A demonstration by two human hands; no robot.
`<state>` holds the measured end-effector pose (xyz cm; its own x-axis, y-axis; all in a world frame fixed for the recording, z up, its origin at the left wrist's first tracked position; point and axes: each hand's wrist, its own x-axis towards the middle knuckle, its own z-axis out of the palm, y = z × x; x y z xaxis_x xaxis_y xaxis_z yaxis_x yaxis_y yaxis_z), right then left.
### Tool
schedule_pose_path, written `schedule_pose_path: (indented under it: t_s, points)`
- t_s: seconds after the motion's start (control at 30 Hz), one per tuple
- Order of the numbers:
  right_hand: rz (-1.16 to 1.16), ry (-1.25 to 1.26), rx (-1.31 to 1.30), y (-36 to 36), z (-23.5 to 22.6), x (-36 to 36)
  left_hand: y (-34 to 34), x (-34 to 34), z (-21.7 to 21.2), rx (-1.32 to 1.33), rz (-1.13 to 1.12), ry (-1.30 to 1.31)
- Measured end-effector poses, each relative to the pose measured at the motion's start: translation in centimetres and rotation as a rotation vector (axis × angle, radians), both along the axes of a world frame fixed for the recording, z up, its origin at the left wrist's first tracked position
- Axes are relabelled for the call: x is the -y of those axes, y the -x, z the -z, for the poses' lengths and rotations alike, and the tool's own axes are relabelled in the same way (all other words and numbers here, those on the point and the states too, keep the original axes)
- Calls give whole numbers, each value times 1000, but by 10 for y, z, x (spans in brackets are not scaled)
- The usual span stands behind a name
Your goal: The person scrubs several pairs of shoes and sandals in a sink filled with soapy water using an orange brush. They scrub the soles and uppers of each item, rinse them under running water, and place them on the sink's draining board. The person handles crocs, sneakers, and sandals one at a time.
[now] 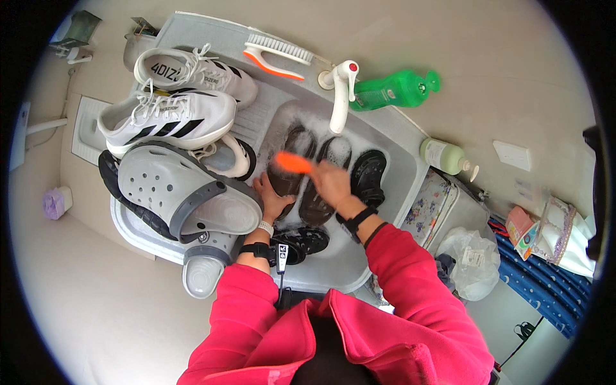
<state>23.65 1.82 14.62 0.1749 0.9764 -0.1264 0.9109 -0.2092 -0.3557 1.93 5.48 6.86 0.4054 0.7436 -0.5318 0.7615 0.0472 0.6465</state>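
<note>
In the soapy basin of the grey sink (405, 168), two brown clogs lie side by side with suds on them. My left hand (273, 199) grips the heel end of the left brown clog (299, 142), its thumb across the shoe. My right hand (332, 186) is closed on an orange-backed scrub brush (294, 162), held over the left clog; its bristles are hidden. Beneath my right hand is the right brown clog (317, 205). One black clog (369, 172) rests to its right, and another dark, wet shoe (308, 242) lies nearer me.
White sneakers (170, 115) and a large grey clog (173, 183) are piled on the left drainboard. Along the back edge are a second brush (276, 54), a white faucet (342, 96) and a green bottle (391, 90). A pump bottle (443, 156) and plastic bag (473, 263) are at right.
</note>
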Motion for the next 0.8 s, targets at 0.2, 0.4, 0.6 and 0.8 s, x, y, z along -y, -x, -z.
schedule_pose_path:
  t_s: [0.2,0.4,0.6,0.8]
  points:
    - [133,-134,182,-6,2,-3,0,2,4,-9,59,-98]
    - [-126,14,175,-6,15,6,-3,4,6,65,-29,-52]
    - [143,197,-93,12,5,17,5,6,-12,435,-255,240]
    - [656,-112,-377,75,-20,65,29,12,-17,559,-812,944]
